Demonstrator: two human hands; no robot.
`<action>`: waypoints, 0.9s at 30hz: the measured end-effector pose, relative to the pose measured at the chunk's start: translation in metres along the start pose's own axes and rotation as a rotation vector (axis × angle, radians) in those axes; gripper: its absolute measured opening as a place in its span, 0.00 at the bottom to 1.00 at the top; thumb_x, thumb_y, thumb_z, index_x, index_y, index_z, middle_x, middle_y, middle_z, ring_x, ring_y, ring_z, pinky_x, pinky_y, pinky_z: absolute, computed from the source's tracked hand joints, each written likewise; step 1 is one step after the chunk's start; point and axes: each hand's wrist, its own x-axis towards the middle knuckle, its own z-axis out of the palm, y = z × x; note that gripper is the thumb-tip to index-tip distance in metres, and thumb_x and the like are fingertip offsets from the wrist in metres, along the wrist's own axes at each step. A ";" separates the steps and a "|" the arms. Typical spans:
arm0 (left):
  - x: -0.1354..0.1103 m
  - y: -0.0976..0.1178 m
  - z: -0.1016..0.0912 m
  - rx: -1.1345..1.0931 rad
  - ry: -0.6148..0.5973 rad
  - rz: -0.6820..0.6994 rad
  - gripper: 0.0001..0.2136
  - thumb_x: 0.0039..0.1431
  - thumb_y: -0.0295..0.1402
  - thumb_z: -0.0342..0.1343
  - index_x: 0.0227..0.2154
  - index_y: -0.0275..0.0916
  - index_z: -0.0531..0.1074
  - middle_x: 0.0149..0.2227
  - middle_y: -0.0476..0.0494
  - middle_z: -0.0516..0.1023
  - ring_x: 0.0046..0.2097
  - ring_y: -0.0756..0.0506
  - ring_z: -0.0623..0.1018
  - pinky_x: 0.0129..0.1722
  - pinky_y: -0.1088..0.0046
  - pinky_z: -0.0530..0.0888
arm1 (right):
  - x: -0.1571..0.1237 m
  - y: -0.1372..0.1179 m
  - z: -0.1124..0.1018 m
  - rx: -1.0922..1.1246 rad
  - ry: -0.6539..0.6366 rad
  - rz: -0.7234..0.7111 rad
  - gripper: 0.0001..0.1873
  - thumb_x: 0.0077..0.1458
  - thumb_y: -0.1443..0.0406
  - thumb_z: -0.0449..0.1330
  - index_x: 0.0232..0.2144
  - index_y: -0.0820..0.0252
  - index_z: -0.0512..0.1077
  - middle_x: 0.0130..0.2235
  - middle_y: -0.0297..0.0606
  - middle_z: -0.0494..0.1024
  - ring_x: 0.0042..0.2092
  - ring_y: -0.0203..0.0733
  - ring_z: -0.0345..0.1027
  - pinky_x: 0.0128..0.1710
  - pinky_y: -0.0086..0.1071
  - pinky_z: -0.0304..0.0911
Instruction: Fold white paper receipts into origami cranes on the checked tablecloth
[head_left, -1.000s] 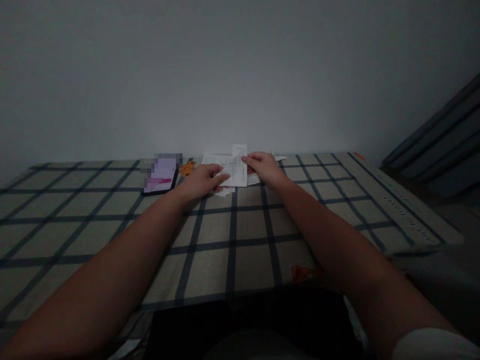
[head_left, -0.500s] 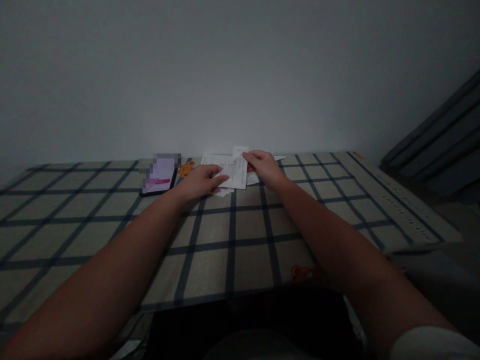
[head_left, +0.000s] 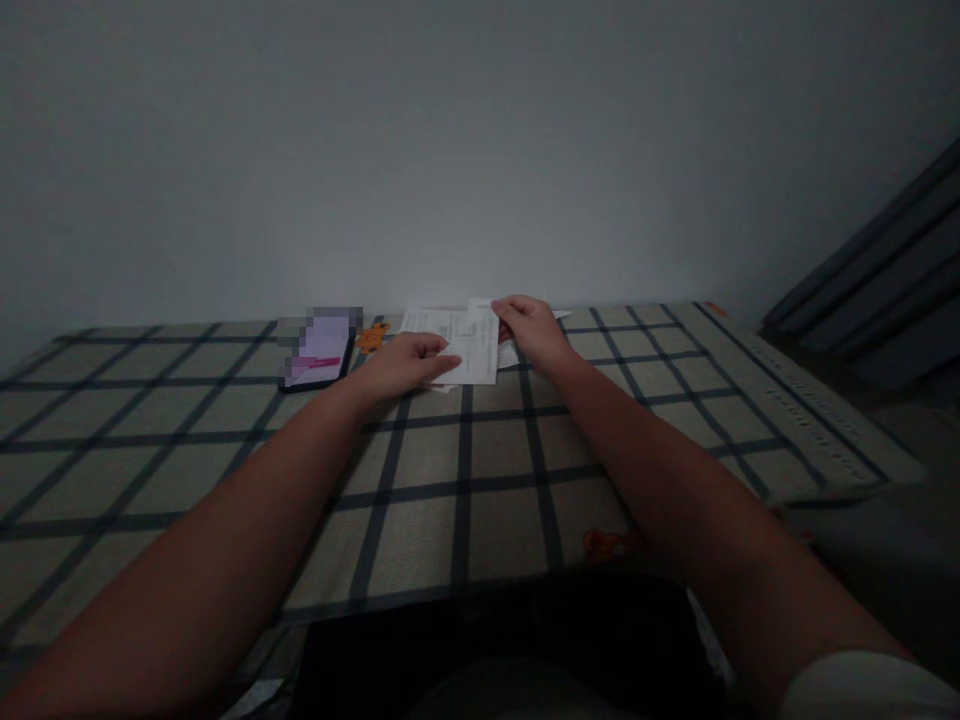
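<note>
A white printed paper slip [head_left: 480,350] is held up over the table between my two hands. My left hand [head_left: 409,360] pinches its lower left side, thumb on top and fingers partly hidden behind it. At the slip's upper right edge, my right hand [head_left: 531,325] has thumb and forefinger closed on it. Other printed papers [head_left: 420,320] lie beneath and behind the slip, partly covered by it and by my hands. One more paper [head_left: 508,355] peeks out under my right hand.
A phone [head_left: 322,350] with a lit, partly blurred screen lies to the left. The checked tablecloth [head_left: 420,520] with orange bear prints covers the table. Behind it rises a plain wall [head_left: 480,150]; a grey curtain [head_left: 892,270] hangs at the right.
The slip has shifted slightly down and to the right and lies flatter to view. My right hand has moved a little right; my left hand has barely moved.
</note>
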 end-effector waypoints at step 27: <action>0.003 0.005 0.004 -0.442 0.071 -0.060 0.20 0.48 0.47 0.66 0.37 0.36 0.77 0.30 0.45 0.78 0.27 0.51 0.71 0.25 0.77 0.66 | -0.010 -0.007 0.005 0.403 -0.274 0.118 0.18 0.47 0.54 0.68 0.32 0.56 0.66 0.38 0.34 0.73 0.40 0.36 0.66 0.40 0.30 0.66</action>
